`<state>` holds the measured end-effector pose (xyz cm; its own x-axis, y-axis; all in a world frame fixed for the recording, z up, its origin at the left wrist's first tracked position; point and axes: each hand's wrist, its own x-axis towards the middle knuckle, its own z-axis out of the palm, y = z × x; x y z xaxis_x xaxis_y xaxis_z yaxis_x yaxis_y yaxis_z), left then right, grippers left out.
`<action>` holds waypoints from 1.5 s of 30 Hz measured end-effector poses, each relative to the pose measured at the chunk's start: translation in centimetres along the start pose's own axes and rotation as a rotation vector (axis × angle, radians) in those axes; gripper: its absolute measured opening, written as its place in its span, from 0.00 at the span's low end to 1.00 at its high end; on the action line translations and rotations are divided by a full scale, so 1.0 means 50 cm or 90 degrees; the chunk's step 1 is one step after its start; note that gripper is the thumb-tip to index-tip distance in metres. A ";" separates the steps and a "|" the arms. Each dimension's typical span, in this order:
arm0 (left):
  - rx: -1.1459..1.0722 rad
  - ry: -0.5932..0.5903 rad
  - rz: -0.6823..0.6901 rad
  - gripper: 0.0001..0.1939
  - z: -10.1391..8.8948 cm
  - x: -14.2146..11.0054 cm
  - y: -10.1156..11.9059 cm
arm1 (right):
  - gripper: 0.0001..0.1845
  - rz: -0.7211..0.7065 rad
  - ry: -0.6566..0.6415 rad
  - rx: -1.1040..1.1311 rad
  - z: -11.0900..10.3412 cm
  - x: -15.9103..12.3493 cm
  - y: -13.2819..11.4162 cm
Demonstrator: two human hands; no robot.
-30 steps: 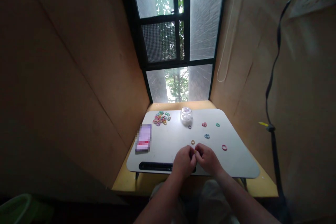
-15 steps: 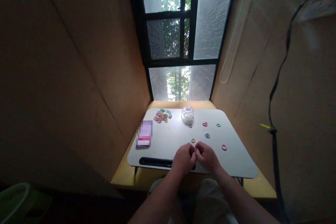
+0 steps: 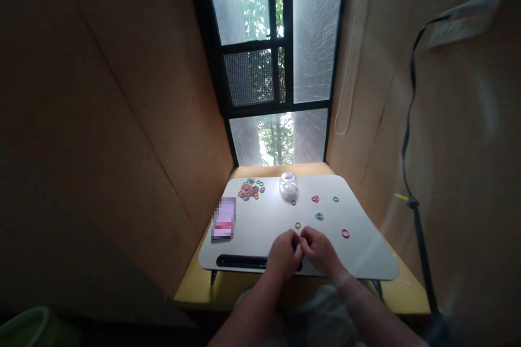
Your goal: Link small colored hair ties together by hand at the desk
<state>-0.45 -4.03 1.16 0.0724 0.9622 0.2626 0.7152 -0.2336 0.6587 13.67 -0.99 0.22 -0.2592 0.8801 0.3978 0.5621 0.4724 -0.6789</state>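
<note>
Near the table's front edge, my left hand (image 3: 287,252) and my right hand (image 3: 319,249) meet with fingers pinched together. A small yellowish bit (image 3: 301,239) shows between the fingertips, apparently a hair tie, mostly covered by the fingers. Just beyond lies a yellow hair tie (image 3: 298,225). Blue hair ties (image 3: 319,217), red ones (image 3: 315,199), a pink one (image 3: 345,233), a green one (image 3: 336,199) and a purple one (image 3: 293,203) are spread to the right and back. A mixed pile of coloured hair ties (image 3: 249,190) rests at the back left.
A clear rounded jar (image 3: 288,187) stands at the back of the white folding table (image 3: 260,222). A phone (image 3: 224,219) lies at the left. The black slot (image 3: 242,262) runs along the front edge. A black cord (image 3: 408,119) hangs at the right wall; a green bin (image 3: 36,328) is lower left.
The view has tilted and shifted slightly, so the table sits lower in the picture. Both hands remain together in nearly the same pinch; the hair ties on the table have not moved.
</note>
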 end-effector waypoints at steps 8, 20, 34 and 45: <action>0.010 0.009 0.006 0.03 0.004 0.001 -0.001 | 0.05 0.006 -0.011 -0.004 -0.001 0.001 0.004; 0.007 0.006 -0.001 0.02 0.005 0.001 -0.001 | 0.05 0.009 -0.018 -0.001 -0.003 0.001 0.002; 0.012 0.004 -0.008 0.02 0.001 0.000 0.004 | 0.06 0.000 -0.014 -0.001 -0.002 0.000 0.003; 0.009 0.009 0.004 0.03 0.006 0.001 -0.001 | 0.05 0.008 -0.023 -0.003 -0.002 0.001 0.006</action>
<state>-0.28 -3.92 0.94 0.0674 0.9584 0.2773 0.7245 -0.2381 0.6468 13.93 -0.83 0.11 -0.2800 0.8870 0.3673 0.5686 0.4615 -0.6809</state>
